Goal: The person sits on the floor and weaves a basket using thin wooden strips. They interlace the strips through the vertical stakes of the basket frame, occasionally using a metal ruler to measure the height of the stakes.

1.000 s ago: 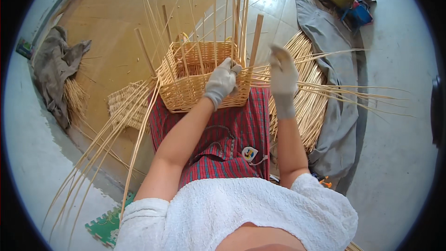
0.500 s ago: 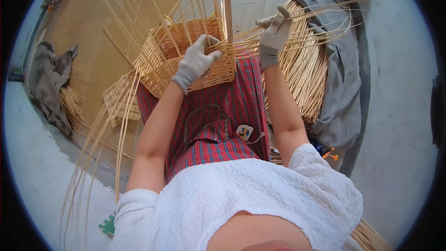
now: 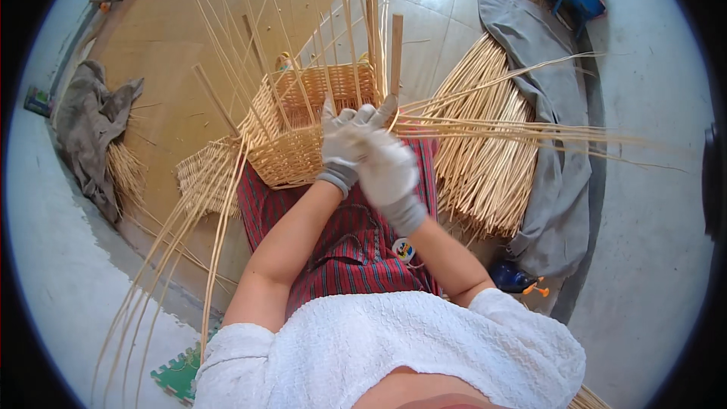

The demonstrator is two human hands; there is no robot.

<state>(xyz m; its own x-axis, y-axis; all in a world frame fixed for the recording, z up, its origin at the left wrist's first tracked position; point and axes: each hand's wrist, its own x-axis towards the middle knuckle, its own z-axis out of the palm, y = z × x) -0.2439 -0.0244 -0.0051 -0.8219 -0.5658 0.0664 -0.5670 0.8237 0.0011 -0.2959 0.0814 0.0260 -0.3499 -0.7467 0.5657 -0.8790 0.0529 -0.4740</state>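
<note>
A half-woven wicker basket [image 3: 284, 159] rests on my lap, with tall thin canes [image 3: 303, 87] rising from its walls and flat wooden stakes [image 3: 396, 57] at its corners. My left hand [image 3: 339, 153], in a grey-white glove, is closed at the rim of the near wall, by the right corner. Across it lies my gloved right hand [image 3: 388, 170], smeared by motion, so its fingers cannot be made out. Both hands hide that corner. From there loose canes [image 3: 492, 130] fan out to the right; others [image 3: 182, 212] trail from the left corner.
Red checked cloth [image 3: 341, 257] covers my lap. To the right, a thick bundle of canes [image 3: 485, 159] lies beside grey cloth [image 3: 556, 204]. Another grey cloth [image 3: 87, 132] with cane ends sits at left. A dark blue object with orange parts [image 3: 515, 276] lies near my right elbow.
My right hand has come in from the loose canes on the right to the left hand at the basket's corner. The view has shifted, so the basket appears slightly lower and further right.
</note>
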